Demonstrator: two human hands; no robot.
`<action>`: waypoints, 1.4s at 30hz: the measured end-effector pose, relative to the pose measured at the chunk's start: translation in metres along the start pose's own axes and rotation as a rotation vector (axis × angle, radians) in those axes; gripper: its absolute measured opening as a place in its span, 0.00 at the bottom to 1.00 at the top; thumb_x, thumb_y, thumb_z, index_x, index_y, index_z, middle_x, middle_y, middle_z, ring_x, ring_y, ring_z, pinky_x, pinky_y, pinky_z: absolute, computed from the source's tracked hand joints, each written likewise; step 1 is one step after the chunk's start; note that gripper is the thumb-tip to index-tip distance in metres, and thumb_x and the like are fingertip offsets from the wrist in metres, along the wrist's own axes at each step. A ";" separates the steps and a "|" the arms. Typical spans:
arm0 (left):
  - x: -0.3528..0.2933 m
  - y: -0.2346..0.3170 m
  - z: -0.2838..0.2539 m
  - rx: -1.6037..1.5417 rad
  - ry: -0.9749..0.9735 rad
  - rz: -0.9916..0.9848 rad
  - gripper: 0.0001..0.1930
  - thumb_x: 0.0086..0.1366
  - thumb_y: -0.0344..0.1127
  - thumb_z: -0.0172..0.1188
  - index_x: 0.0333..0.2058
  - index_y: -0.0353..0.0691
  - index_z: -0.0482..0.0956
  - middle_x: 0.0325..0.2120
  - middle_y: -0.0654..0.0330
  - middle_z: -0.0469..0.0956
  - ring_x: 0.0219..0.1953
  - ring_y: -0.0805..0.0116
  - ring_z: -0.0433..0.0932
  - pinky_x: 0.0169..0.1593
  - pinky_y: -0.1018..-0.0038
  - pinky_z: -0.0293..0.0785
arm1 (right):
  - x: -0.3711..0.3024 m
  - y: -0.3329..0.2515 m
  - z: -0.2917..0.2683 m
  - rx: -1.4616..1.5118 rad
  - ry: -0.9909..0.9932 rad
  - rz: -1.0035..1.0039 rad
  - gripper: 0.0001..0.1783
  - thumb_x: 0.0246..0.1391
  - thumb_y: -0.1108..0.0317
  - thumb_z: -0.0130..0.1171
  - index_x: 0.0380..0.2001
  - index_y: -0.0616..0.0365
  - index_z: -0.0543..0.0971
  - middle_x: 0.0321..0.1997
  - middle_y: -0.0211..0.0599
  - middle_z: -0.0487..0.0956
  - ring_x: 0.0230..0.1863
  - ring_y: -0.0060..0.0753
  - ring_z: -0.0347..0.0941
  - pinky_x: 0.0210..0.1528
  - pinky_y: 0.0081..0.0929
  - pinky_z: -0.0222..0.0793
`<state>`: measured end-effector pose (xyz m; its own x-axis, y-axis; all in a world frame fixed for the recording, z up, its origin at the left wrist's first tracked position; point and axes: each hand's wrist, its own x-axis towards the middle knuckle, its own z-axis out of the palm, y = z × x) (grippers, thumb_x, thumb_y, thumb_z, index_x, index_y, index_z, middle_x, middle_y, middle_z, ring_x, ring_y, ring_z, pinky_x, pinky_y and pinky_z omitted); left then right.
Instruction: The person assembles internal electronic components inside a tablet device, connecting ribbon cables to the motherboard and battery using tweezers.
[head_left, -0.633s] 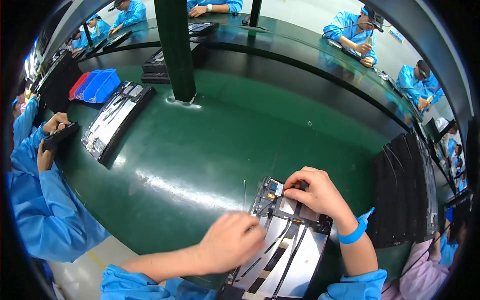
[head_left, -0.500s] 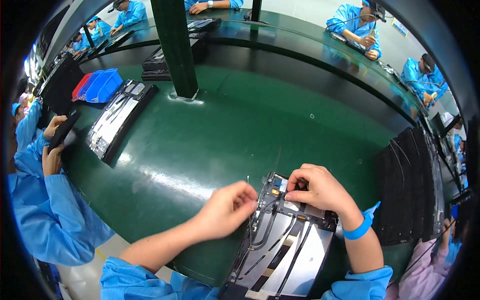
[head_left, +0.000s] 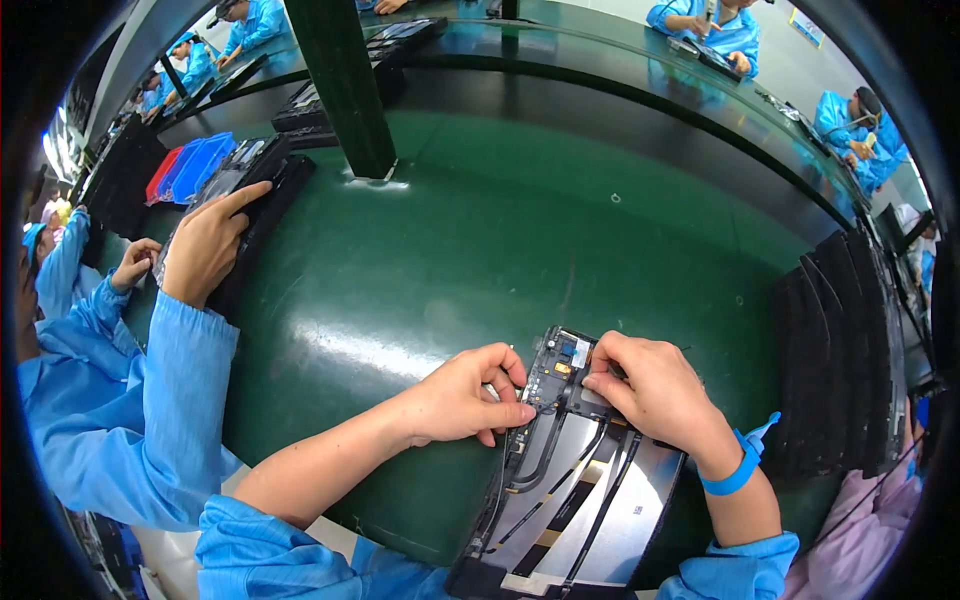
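Note:
An opened flat electronic device (head_left: 590, 500) with a silvery back panel, black cables and a small circuit board at its top lies on the green table (head_left: 500, 250) in front of me. My left hand (head_left: 465, 395) rests on the device's top left edge, fingertips pinched against the frame near the circuit board (head_left: 562, 365). My right hand (head_left: 650, 390) presses its fingertips onto the board's right side. A blue strap circles my right wrist.
A neighbour's hand (head_left: 205, 245) at the left reaches onto a dark tray of parts (head_left: 265, 175). A green post (head_left: 345, 90) stands at the back. Stacked black trays (head_left: 840, 360) sit at my right. Red and blue bins (head_left: 185, 165) lie far left; other workers sit around the table.
My left hand has moved up from the lower panel to the device's top left edge beside the board. The neighbour's arm has reached out onto the tray at the left.

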<state>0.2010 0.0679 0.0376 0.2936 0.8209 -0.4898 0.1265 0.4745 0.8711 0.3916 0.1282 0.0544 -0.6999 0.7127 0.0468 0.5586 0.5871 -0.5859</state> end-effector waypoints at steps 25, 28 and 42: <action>-0.001 -0.005 0.007 -0.035 0.008 0.054 0.14 0.49 0.28 0.55 0.31 0.35 0.60 0.23 0.61 0.64 0.20 0.79 0.70 0.17 0.86 0.68 | -0.008 0.007 0.019 0.062 0.261 -0.041 0.09 0.36 0.67 0.56 0.18 0.57 0.67 0.17 0.36 0.70 0.18 0.39 0.68 0.18 0.32 0.60; -0.001 -0.004 0.007 -0.038 0.009 0.042 0.13 0.49 0.27 0.55 0.31 0.35 0.59 0.23 0.62 0.64 0.19 0.79 0.69 0.16 0.86 0.67 | -0.008 0.008 0.018 0.063 0.243 -0.048 0.09 0.36 0.67 0.56 0.18 0.57 0.67 0.17 0.36 0.70 0.18 0.39 0.68 0.17 0.32 0.60; 0.000 -0.004 0.015 -0.014 0.096 0.004 0.13 0.49 0.29 0.54 0.31 0.37 0.59 0.21 0.63 0.64 0.17 0.80 0.67 0.14 0.86 0.63 | -0.007 0.007 0.006 0.189 0.117 -0.052 0.08 0.32 0.68 0.59 0.14 0.58 0.71 0.13 0.32 0.69 0.14 0.28 0.64 0.17 0.20 0.58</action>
<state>0.2145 0.0613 0.0351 0.2022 0.8493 -0.4877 0.1124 0.4746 0.8730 0.3981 0.1249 0.0446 -0.6631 0.7293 0.1682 0.4222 0.5500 -0.7206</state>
